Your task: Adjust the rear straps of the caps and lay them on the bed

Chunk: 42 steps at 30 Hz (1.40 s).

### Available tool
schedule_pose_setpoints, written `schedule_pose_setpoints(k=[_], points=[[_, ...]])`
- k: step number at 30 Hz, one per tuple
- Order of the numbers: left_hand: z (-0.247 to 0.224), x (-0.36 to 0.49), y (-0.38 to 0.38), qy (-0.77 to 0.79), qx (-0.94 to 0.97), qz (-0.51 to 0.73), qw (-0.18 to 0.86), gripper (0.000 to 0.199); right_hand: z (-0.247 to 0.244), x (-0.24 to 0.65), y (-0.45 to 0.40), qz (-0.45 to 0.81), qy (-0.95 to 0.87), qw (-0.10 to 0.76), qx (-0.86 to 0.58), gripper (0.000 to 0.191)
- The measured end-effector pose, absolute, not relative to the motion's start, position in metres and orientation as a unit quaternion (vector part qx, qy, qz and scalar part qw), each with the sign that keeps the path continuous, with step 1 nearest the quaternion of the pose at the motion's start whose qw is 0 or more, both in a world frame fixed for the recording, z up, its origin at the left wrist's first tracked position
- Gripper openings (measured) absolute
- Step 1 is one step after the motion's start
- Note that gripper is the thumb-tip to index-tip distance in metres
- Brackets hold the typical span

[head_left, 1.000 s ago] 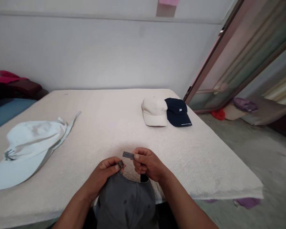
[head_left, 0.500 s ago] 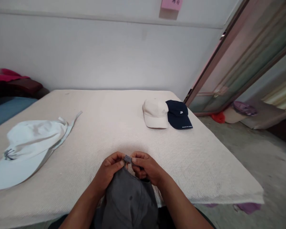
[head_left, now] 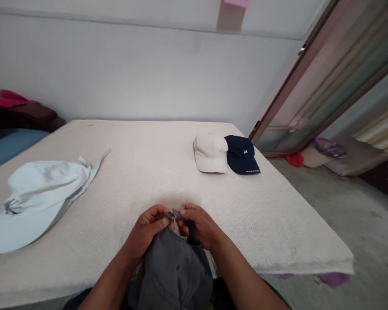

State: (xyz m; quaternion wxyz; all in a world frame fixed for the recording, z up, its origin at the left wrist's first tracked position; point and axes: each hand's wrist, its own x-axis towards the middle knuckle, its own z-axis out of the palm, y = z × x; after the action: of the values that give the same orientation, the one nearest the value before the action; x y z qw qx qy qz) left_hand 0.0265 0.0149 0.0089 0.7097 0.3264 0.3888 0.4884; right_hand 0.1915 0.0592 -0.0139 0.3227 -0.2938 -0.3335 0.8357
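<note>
While the dark grey fabric cap point(head_left: 177, 273) sits just before the person's body, at the near edge of the cream, textured-cloth-covered bench point(head_left: 142, 165), the left hand point(head_left: 151, 226) pinches its small metallic buckle point(head_left: 170, 216) and the right hand point(head_left: 201, 222) its narrow grey strap point(head_left: 177, 212). Strap tip and buckle lie just beside each other, whether touching I cannot tell; the strap seems not yet threaded, so fastening the back looks left to do. Farther off, left, lies a white fabric cap point(head_left: 45, 185), its tail strap point(head_left: 99, 166) loose; beyond, a cream fabric cap point(head_left: 211, 150) and a navy fabric cap point(head_left: 241, 157) lie side by side, back fastenings hidden
</note>
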Motion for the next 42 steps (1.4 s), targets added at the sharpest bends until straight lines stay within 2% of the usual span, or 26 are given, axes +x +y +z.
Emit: schedule_pose_setpoints(k=[21, 28, 42], points=[[0.008, 0.018, 0.013, 0.371, 0.337, 0.463, 0.731, 0.004, -0.015, 0.189, 0.058, 0.846, -0.382, 0.275, -0.252, 0.008], [0.007, 0.017, 0.012, 0.384, 0.339, 0.458, 0.727, 0.004, -0.013, 0.19, 0.057, 0.861, -0.36, 0.276, -0.228, 0.018], [0.003, 0.016, 0.012, 0.396, 0.358, 0.444, 0.72, 0.006, -0.015, 0.195, 0.059, 0.883, -0.346, 0.229, -0.217, 0.015]])
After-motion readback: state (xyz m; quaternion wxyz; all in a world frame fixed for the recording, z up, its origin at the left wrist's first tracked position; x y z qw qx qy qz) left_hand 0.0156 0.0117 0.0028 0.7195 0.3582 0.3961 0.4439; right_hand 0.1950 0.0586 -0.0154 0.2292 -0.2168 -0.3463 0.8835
